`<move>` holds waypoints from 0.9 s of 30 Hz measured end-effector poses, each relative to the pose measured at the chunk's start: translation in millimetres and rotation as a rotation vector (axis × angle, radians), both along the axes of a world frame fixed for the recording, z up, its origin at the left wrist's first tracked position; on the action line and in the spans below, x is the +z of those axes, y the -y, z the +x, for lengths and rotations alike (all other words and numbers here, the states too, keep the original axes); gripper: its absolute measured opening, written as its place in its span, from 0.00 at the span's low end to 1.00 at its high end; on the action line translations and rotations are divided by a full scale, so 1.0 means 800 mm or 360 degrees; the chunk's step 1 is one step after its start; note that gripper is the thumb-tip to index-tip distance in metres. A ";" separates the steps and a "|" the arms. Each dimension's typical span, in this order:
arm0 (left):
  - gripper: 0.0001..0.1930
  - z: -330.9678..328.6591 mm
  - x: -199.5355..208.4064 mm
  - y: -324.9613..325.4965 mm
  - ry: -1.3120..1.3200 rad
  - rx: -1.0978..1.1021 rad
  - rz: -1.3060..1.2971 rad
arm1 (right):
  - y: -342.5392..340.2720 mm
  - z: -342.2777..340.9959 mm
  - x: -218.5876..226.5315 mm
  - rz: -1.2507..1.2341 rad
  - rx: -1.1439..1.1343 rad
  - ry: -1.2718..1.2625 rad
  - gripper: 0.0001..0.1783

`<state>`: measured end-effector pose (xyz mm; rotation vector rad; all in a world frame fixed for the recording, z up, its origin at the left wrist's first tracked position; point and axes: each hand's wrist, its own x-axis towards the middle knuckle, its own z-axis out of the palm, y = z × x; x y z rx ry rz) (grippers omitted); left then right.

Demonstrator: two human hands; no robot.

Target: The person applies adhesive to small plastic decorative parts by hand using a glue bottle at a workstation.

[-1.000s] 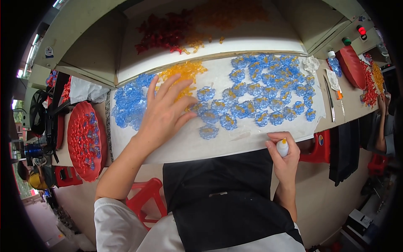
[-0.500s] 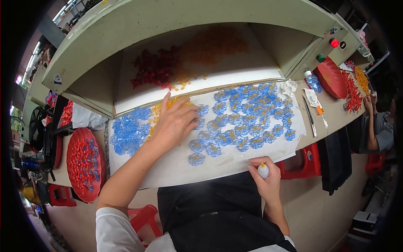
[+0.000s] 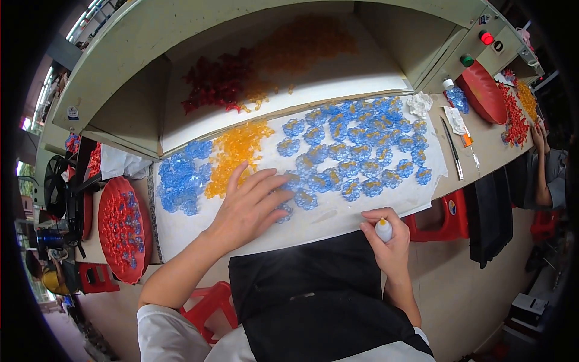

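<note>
Blue, glassy, ruffled pieces (image 3: 351, 190) lie by the splayed left hand (image 3: 246, 211); the right hand (image 3: 392, 250) grips a white bottle (image 3: 384, 231).

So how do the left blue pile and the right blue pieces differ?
The left blue pile is heaped together; the right blue pieces are more spread out, some with gaps. The pile looks plain; many pieces show orange on top. Both are translucent and lie on white paper.

The white sheet (image 3: 175, 238) bears one blue heap (image 3: 181, 178), one yellow heap (image 3: 238, 148) and more than twenty blue flower-shaped pieces (image 3: 371, 186), too crowded for an exact count. There are two crumpled tissues (image 3: 419, 104), one slim tool (image 3: 451, 148), one white squeeze bottle (image 3: 384, 231), one red button (image 3: 486, 38), one green button (image 3: 467, 60).
</note>
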<state>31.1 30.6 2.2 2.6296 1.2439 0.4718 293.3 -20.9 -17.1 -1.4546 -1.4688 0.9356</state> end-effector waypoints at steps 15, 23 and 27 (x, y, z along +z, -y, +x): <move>0.12 0.004 -0.015 -0.045 0.0048 0.0128 0.0313 | 0.006 -0.001 0.003 0.0019 -0.0017 0.0053 0.08; 0.18 0.060 -0.013 -0.067 0.0024 0.0366 0.0232 | 0.009 -0.006 0.006 0.0000 -0.0007 0.0005 0.08; 0.17 0.057 -0.007 -0.069 -0.0050 0.0407 0.0170 | 0.011 0.000 0.001 0.0031 -0.0052 0.0051 0.09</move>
